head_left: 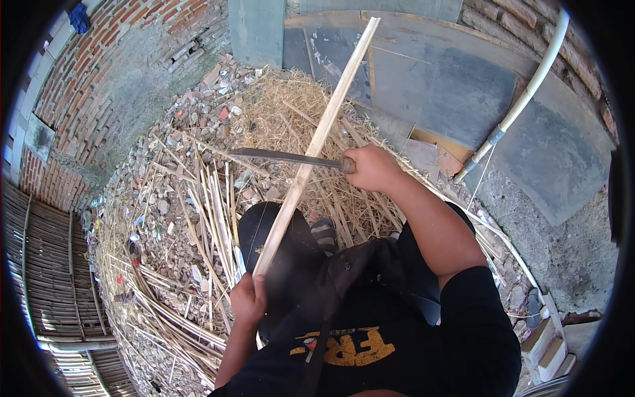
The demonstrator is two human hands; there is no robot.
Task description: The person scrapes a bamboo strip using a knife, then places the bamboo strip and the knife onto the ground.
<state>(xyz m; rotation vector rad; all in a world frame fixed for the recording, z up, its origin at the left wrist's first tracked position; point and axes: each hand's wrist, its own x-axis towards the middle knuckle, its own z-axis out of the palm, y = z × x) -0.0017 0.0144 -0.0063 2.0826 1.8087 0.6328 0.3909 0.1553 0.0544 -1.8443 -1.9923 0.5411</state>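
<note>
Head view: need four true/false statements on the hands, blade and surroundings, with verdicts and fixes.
1. The right hand grips the long blade by its handle. True.
2. The left hand holds the tip of the long blade. False: the left hand holds the lower end of the pale strip.
3. In the picture, the long blade crosses the pale strip. True.
4. The straw lies right of the white pipe. False: the straw lies left of the white pipe.

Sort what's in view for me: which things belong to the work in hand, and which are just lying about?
Work in hand:
- knife, in the right hand
- long pale strip, in the left hand
- probably the thin strips and straw-coloured shavings on the ground

Apparently just around:
- rubble
- white pipe
- grey boards
</note>
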